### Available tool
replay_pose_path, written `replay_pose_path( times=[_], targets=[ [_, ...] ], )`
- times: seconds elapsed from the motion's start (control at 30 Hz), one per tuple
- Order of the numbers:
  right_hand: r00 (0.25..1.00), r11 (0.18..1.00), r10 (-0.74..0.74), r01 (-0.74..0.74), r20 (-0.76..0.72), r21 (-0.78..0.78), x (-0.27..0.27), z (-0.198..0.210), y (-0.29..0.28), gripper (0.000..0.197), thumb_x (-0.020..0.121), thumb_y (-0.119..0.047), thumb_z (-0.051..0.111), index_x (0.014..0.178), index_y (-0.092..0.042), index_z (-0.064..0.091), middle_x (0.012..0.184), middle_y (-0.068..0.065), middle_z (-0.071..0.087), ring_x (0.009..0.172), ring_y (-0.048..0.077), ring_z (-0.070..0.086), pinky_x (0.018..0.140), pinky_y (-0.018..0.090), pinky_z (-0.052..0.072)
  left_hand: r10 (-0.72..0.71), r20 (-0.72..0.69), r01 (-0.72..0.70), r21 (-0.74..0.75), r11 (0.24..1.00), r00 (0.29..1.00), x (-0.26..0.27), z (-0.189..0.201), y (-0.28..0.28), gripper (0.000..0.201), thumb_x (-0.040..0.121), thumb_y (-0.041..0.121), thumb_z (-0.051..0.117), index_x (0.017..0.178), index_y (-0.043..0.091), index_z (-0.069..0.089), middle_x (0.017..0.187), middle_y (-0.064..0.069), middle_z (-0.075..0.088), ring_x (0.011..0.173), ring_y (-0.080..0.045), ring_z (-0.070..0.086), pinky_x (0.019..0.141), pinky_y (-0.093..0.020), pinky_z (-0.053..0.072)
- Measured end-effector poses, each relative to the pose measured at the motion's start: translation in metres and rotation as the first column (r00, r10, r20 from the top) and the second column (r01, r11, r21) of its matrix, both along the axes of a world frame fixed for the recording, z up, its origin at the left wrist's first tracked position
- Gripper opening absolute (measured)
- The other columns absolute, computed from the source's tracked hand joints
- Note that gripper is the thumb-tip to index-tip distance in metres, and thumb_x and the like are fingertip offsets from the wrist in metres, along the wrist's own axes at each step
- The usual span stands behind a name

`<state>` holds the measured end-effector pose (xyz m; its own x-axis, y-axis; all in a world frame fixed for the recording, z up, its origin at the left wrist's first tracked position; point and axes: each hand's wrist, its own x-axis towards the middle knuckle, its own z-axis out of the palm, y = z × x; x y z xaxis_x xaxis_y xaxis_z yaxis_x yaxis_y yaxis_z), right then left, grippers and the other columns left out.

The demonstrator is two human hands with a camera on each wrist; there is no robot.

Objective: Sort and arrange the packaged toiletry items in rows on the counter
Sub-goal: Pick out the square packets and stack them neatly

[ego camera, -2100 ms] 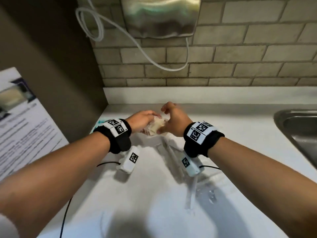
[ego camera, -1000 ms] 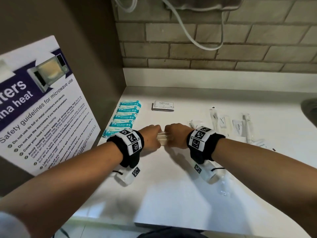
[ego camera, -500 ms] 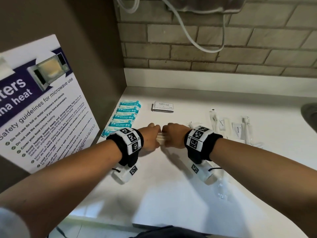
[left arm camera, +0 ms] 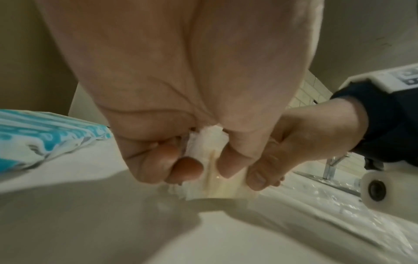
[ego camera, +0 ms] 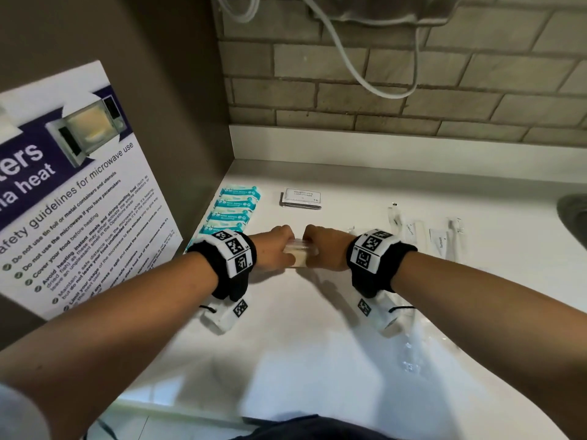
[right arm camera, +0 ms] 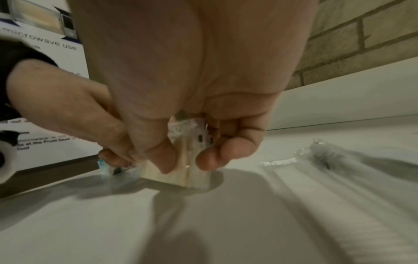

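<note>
**Cream packet stack gripped two-handed at counter level**

While both hands work at the middle of the white counter (ego camera: pixel 286 344), held between them: a small stack of clear-wrapped cream packets (ego camera: pixel 298 254), lower edge touching the counter surface. Left hand (ego camera: pixel 274 249) clamped on the stack's left end, fingers curled round it and thumb pressed to the near face. Right hand (ego camera: pixel 324 250) clamped on the right end, thumb and curled fingers pinching the wrap from either side. Seen standing on edge in the right wrist view, stack (right arm camera: pixel 181 171) resting on the surface beneath the thumb. Exact count of packets in the stack: cannot tell.

Left of the grip, just beside the left wrist: a row of teal-and-white wipe packs (ego camera: pixel 233 211), overlapping, running along the side panel. Beyond the grip, toward the wall: a flat shampoo sachet (ego camera: pixel 301 198) with dark edging, lying apart. Right of the grip: several clear-wrapped long items (ego camera: pixel 422 233) laid side by side. Nearer than the right wrist: more clear wrap (ego camera: pixel 413 357), contents indistinct. Far right: sink rim (ego camera: pixel 571 217). Fixed to the side panel at left: microwave safety poster (ego camera: pixel 79 192).
</note>
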<state>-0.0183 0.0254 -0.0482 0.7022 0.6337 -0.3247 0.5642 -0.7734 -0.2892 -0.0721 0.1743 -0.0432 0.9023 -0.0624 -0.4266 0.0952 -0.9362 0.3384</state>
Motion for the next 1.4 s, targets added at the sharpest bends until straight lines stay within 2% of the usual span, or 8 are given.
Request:
replay_pose_path(
  times=[0.17, 0.33, 0.53, 0.73, 0.9, 1.07, 1.3, 1.4],
  targets=[
    [0.992, 0.989, -0.103, 0.110, -0.073, 0.095, 0.021, 0.009, -0.005, 0.050, 0.081, -0.029, 0.073, 0.123, -0.011, 0.053, 0.118, 0.007, 0.060, 0.106, 0.024, 0.056, 0.084, 0.030, 0.043, 0.128, 0.033, -0.122, -0.141, 0.982, 0.991, 0.011, 0.008, 0.014, 0.042, 0.090, 0.031, 0.061, 0.125, 0.023, 0.039, 0.108, -0.002, 0.058, 0.089, -0.019, 0.057, 0.077, -0.032, 0.045],
    [0.946, 0.942, -0.222, 0.270, -0.234, 0.197, 0.045, 0.011, 0.002, 0.041, 0.074, -0.019, 0.079, 0.110, -0.012, 0.059, 0.083, 0.001, 0.061, 0.069, 0.014, 0.056, 0.055, 0.020, 0.041, 0.251, 0.027, -0.239, -0.222, 0.945, 0.968, 0.032, 0.013, 0.024, 0.048, 0.084, 0.033, 0.067, 0.123, 0.024, 0.042, 0.112, 0.000, 0.057, 0.095, -0.020, 0.058, 0.083, -0.034, 0.047],
    [0.864, 0.887, -0.300, 0.409, -0.404, 0.216, 0.066, 0.006, 0.011, 0.023, 0.076, -0.003, 0.072, 0.096, -0.009, 0.062, 0.073, 0.005, 0.061, 0.059, 0.013, 0.055, 0.064, 0.021, 0.051, 0.380, -0.058, -0.382, -0.258, 0.887, 0.923, 0.060, 0.009, 0.024, 0.049, 0.077, 0.029, 0.070, 0.118, 0.018, 0.046, 0.096, -0.007, 0.071, 0.085, -0.021, 0.067, 0.085, -0.035, 0.053],
    [0.826, 0.847, -0.340, 0.477, -0.449, 0.236, 0.081, -0.003, 0.017, 0.023, 0.082, -0.006, 0.069, 0.069, -0.013, 0.052, 0.065, 0.006, 0.059, 0.058, 0.016, 0.056, 0.073, 0.029, 0.055, 0.438, -0.081, -0.438, -0.332, 0.835, 0.896, 0.077, 0.001, 0.025, 0.018, 0.087, 0.017, 0.065, 0.083, 0.017, 0.047, 0.073, -0.006, 0.061, 0.057, -0.013, 0.056, 0.045, -0.012, 0.048],
    [0.804, 0.841, -0.327, 0.487, -0.496, 0.236, 0.087, -0.005, 0.019, 0.021, 0.084, -0.007, 0.070, 0.069, -0.010, 0.055, 0.066, 0.008, 0.062, 0.059, 0.016, 0.059, 0.078, 0.031, 0.056, 0.473, -0.130, -0.483, -0.400, 0.779, 0.871, 0.085, -0.005, 0.026, 0.021, 0.085, 0.014, 0.069, 0.083, 0.016, 0.047, 0.086, -0.011, 0.061, 0.067, -0.020, 0.058, 0.081, -0.034, 0.056],
    [0.815, 0.849, -0.342, 0.481, -0.467, 0.217, 0.090, -0.005, 0.021, 0.017, 0.080, -0.012, 0.074, 0.069, -0.011, 0.061, 0.065, 0.004, 0.064, 0.060, 0.015, 0.060, 0.073, 0.026, 0.057, 0.450, -0.102, -0.458, -0.313, 0.832, 0.887, 0.090, -0.005, 0.026, 0.020, 0.081, 0.021, 0.069, 0.084, 0.014, 0.050, 0.084, -0.015, 0.067, 0.069, -0.024, 0.061, 0.089, -0.040, 0.054],
    [0.851, 0.885, -0.373, 0.446, -0.370, 0.133, 0.091, -0.007, 0.023, 0.015, 0.068, -0.032, 0.073, 0.065, -0.018, 0.069, 0.061, 0.000, 0.066, 0.058, 0.016, 0.059, 0.069, 0.027, 0.055, 0.391, -0.037, -0.393, -0.089, 0.915, 0.920, 0.093, -0.002, 0.023, 0.024, 0.082, 0.037, 0.065, 0.085, 0.015, 0.056, 0.069, -0.002, 0.065, 0.060, -0.017, 0.058, 0.056, -0.024, 0.042],
    [0.870, 0.901, -0.368, 0.421, -0.328, 0.106, 0.091, -0.005, 0.022, 0.020, 0.067, -0.037, 0.072, 0.063, -0.018, 0.070, 0.060, -0.001, 0.065, 0.056, 0.017, 0.058, 0.069, 0.028, 0.055, 0.372, -0.008, -0.372, -0.039, 0.927, 0.928, 0.095, -0.002, 0.025, 0.037, 0.076, 0.043, 0.068, 0.099, 0.016, 0.060, 0.084, -0.001, 0.066, 0.074, -0.017, 0.061, 0.061, -0.025, 0.042]
  ],
)
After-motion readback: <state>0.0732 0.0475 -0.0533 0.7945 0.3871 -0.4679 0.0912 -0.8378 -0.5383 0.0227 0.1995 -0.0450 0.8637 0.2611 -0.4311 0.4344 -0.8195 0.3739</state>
